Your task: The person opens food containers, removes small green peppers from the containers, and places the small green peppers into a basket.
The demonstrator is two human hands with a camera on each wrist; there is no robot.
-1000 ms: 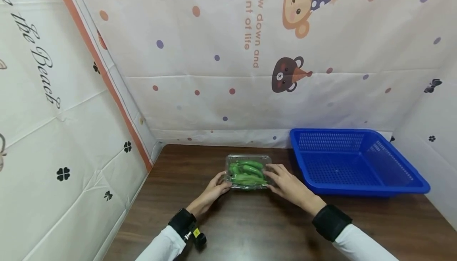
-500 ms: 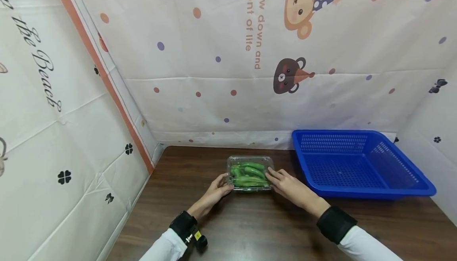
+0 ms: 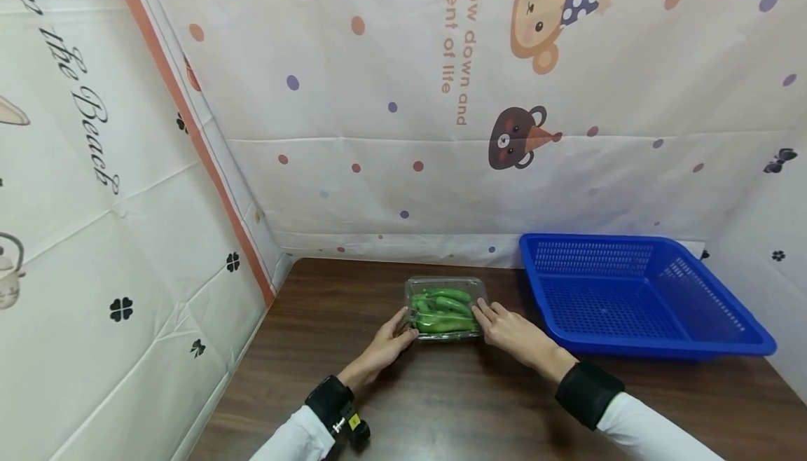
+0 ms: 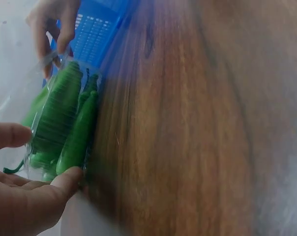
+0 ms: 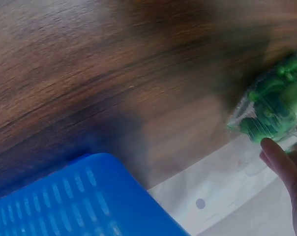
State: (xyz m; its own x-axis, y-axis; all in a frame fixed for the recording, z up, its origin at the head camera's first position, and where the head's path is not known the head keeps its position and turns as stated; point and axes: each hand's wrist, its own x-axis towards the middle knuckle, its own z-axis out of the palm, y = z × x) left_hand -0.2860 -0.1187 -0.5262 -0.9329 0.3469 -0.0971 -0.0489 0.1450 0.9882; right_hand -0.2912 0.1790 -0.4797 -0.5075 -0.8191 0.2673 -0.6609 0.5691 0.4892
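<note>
A clear plastic box of green peppers (image 3: 446, 308) sits on the brown table (image 3: 441, 405), just left of a blue basket (image 3: 630, 293). My left hand (image 3: 396, 333) grips the box's left end. In the left wrist view the thumb (image 4: 65, 182) lies under the box (image 4: 65, 123) and a finger (image 4: 11, 135) over it. My right hand (image 3: 502, 322) holds the right end, with its fingers curled over the far edge (image 4: 52, 29). In the right wrist view one fingertip (image 5: 279, 160) shows beside the box (image 5: 274, 103).
The blue basket (image 5: 89, 196) is empty and stands at the table's back right, close to the box. Printed cloth walls (image 3: 441, 132) close in the table at the back, left and right. Bare tabletop lies in front of the box.
Both hands have stayed at the box, which has not left the table. The right fingers have slid from the box's top corner down to its right side. The head view has shifted slightly.
</note>
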